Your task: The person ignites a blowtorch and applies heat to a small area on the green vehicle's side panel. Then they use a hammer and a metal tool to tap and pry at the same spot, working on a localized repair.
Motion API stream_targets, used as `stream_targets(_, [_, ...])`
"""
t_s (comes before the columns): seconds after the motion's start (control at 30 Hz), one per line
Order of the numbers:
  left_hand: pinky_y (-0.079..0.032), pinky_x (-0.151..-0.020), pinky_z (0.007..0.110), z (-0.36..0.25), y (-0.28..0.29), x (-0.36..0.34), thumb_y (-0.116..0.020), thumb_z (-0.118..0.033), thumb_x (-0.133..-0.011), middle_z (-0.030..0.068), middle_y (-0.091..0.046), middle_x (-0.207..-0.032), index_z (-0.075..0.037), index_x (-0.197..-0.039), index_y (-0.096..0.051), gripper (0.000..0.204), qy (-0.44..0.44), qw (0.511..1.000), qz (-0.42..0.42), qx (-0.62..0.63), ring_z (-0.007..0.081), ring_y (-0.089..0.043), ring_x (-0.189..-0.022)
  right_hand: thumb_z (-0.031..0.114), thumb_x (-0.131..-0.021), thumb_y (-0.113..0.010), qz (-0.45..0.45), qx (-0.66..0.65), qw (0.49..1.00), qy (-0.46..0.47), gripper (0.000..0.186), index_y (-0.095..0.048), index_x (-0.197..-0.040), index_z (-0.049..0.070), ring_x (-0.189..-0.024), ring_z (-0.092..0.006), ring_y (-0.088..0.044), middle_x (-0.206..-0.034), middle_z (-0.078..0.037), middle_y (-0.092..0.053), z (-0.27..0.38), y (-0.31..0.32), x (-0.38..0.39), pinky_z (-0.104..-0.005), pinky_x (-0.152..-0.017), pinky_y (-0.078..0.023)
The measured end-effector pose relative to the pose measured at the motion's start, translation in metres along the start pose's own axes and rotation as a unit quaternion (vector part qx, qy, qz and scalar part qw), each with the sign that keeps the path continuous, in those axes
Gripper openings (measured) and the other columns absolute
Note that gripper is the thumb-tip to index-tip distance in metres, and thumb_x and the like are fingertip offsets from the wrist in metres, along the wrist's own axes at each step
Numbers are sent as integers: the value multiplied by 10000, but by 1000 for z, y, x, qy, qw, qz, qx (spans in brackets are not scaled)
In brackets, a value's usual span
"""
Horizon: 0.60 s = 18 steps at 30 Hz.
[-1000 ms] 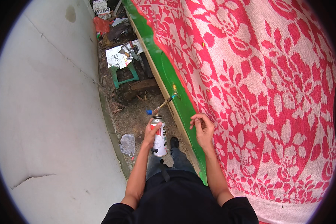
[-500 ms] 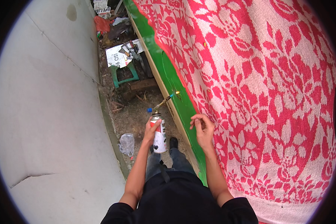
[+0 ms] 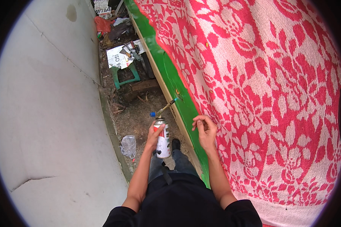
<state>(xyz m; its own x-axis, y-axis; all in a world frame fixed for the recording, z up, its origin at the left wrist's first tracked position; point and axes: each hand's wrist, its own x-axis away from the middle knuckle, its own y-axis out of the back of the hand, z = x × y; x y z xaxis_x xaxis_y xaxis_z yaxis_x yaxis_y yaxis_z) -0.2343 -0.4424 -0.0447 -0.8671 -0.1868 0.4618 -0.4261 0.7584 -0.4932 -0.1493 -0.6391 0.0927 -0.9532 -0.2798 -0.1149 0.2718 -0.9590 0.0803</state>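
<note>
My left hand (image 3: 155,135) is closed round a gas torch (image 3: 163,143), a white and red canister with a brass nozzle and a blue knob. The nozzle slants up and right, and a small blue flame (image 3: 176,99) burns at its tip. Just beyond it, an orange flame (image 3: 177,91) flickers over the bright green surface (image 3: 185,108). My right hand (image 3: 205,130) hovers over the green strip beside the towel's edge, its fingers loosely bent and apart, with nothing visible in them.
A pink and white flowered towel (image 3: 269,98) covers the right side. A wooden edge (image 3: 185,126) borders the green surface. On the left stands a pale wall (image 3: 53,113). A green stool (image 3: 125,75) with tools on white card, a clear plastic bag (image 3: 129,146) and litter lie between.
The torch has dropped slightly toward me, its tip drawing away from the orange flame. That flame now sits a little farther left. My right hand has hardly moved.
</note>
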Motion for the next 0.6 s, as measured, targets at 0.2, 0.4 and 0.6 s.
stream_targets(0.2, [-610,-610,352,-7,0,-3,-781,-357,-880,81,-646,-919,-31,-1306,-431,640,-10,1000,-5,2,190,-695,-698,-4,-1025,-515,1,-2,1000,-3,127,-637,-1027,-39,-711,-115,-620,-827,-65,-638,1,-1,0,-253,-647,-516])
stream_targets(0.4, [-611,-617,363,-4,3,-1,-770,-343,-890,87,-649,-933,-30,-1332,-416,648,-17,1000,-3,6,195,-697,-704,-17,-1019,-511,2,1,1000,1,129,-638,-1023,-40,-698,-116,-624,-825,-67,-642,1,-1,0,-253,-641,-515])
stream_targets(0.6, [-609,-613,355,-5,-1,0,-771,-345,-889,77,-645,-920,-43,-1295,-452,599,-23,1000,-12,16,191,-695,-695,-22,-1016,-510,3,3,1000,1,131,-639,-1022,-41,-705,-115,-623,-827,-68,-643,0,-1,0,-253,-644,-519])
